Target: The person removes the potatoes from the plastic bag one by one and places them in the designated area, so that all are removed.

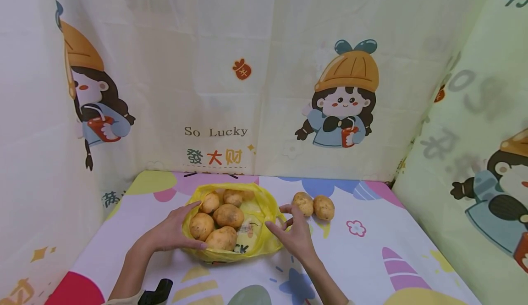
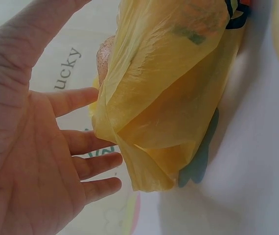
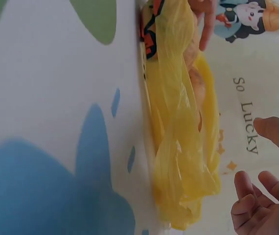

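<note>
A yellow plastic bag (image 1: 270, 206) lies on the patterned tabletop (image 1: 350, 259), with its mouth wide open. Inside it are five potatoes (image 1: 228, 216), gathered at the left part of the bag; the right part shows printed plastic. Two more potatoes (image 1: 324, 208) lie outside, on the tabletop to the far right of the bag, side by side.

The left hand (image 1: 173, 229) is at the left rim, its fingers spread and straight against the bag, its thumb apart along the near rim. The right hand (image 1: 294, 234) hangs beside the right rim, thumb and fingers apart, fingers loosely bent, holding nothing. Its thumb seems just clear of the plastic, though the head view leaves this slightly uncertain.
</note>
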A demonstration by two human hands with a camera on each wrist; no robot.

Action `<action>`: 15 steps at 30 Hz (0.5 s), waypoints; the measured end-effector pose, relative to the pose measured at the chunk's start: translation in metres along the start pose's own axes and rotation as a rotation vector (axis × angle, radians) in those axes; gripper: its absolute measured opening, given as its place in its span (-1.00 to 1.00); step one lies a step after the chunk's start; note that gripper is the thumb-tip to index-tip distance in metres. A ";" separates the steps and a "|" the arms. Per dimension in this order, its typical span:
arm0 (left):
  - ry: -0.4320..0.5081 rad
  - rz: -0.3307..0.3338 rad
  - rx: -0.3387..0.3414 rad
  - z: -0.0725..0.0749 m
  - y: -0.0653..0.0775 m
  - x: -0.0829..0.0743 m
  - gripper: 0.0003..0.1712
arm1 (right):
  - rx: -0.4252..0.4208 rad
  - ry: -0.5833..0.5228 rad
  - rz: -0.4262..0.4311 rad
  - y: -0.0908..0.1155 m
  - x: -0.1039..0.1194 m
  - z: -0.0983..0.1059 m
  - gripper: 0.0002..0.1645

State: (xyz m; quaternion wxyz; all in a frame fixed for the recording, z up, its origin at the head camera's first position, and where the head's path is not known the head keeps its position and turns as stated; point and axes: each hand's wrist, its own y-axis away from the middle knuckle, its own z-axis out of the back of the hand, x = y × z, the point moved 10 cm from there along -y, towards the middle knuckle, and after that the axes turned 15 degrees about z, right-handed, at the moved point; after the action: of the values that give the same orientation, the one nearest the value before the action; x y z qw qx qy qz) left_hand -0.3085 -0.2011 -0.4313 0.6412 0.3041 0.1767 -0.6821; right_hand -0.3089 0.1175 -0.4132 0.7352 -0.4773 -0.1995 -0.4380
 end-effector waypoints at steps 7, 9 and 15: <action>-0.006 -0.002 0.001 0.000 0.000 -0.001 0.40 | 0.085 -0.031 0.016 -0.002 0.007 -0.022 -0.33; -0.004 -0.004 0.001 0.000 0.001 -0.001 0.39 | 0.106 -0.035 0.020 -0.003 0.009 -0.027 -0.34; -0.014 -0.013 0.003 0.000 0.003 -0.004 0.38 | 0.166 -0.070 0.016 -0.005 0.011 -0.044 -0.34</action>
State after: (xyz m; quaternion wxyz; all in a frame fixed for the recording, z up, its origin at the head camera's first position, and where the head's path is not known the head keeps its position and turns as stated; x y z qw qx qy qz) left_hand -0.3061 -0.1986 -0.4280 0.6376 0.2989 0.1731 -0.6886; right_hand -0.3128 0.0729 -0.4234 0.7682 -0.4313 -0.2568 -0.3973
